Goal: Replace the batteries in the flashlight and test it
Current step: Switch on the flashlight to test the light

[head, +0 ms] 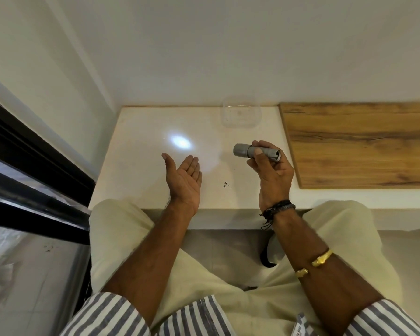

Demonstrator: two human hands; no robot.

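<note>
Overhead, right hand [272,170] fingers wrapped round grey flashlight [256,152], left hand [186,179] spread, markings seemingly unreadable, bright spot [181,142] on counter [136,180]

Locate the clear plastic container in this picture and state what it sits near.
In the head view, the clear plastic container sits at the back of the white counter against the wall, just left of the wooden board, beyond the flashlight.

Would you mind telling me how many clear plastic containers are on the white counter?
1. The clear container sits at the counter's far edge against the wall, just left of the wooden board. It looks empty. Nothing in view seems likely to hide another.
</note>
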